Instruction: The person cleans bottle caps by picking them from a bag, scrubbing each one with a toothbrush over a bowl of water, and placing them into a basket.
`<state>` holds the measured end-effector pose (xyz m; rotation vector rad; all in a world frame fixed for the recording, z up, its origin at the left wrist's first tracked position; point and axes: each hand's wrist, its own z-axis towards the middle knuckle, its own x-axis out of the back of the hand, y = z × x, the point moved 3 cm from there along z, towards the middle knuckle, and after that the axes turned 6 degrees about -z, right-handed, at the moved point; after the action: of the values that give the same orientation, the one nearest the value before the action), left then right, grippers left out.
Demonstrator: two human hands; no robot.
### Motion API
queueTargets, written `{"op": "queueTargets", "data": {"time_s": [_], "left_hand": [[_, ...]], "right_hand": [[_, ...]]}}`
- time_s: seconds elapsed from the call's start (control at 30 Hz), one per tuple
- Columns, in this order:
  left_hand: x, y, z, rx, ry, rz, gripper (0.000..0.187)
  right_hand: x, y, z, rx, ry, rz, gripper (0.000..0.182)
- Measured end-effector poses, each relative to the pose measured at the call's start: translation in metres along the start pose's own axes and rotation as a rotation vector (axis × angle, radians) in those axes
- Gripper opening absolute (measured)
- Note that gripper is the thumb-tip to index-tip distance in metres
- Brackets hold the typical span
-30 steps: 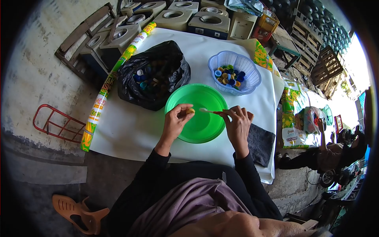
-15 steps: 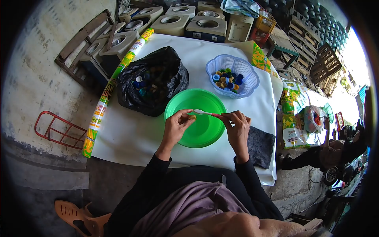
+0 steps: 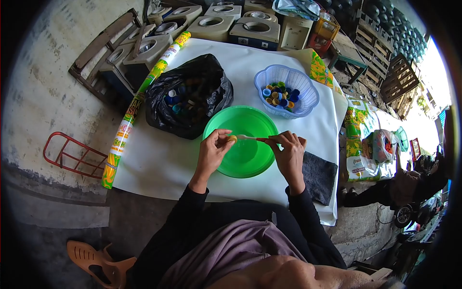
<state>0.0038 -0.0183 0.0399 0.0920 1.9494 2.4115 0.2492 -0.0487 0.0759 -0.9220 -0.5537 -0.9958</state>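
Here the left hand [image 3: 213, 150] pinches a small yellow cap [image 3: 233, 138] between fingertips, over the near-left rim of the green bowl [image 3: 250, 159]. The right hand [image 3: 288, 153] is closed on a toothbrush [image 3: 248, 137] by its handle, over the bowl's near-right rim; the brush head touches the cap. The bowl sits on a white sheet [image 3: 159, 164] spread on the floor. Beyond the bowl to its left lies an open black bag [image 3: 192, 96] with caps inside. Beyond it to the right stands a blue basket [image 3: 308, 94] holding coloured caps. A dark cloth [image 3: 318, 177] lies just right of the bowl, partly under the right wrist. A rolled mat [image 3: 144, 96] lies along the sheet's left edge, left of the bag.
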Motion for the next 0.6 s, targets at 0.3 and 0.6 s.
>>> {"op": "queueTargets", "data": {"time_s": [0.3,0.6], "left_hand": [[-0.004,-0.003,-0.001,0.106,-0.067,-0.043,0.019],[-0.005,0.001,-0.001,0.08,-0.116,0.004,0.031]], "right_hand": [[0.007,-0.003,-0.002,-0.031,0.058,0.098,0.015],[-0.012,0.003,-0.005,0.098,-0.06,-0.176,0.018]]}}
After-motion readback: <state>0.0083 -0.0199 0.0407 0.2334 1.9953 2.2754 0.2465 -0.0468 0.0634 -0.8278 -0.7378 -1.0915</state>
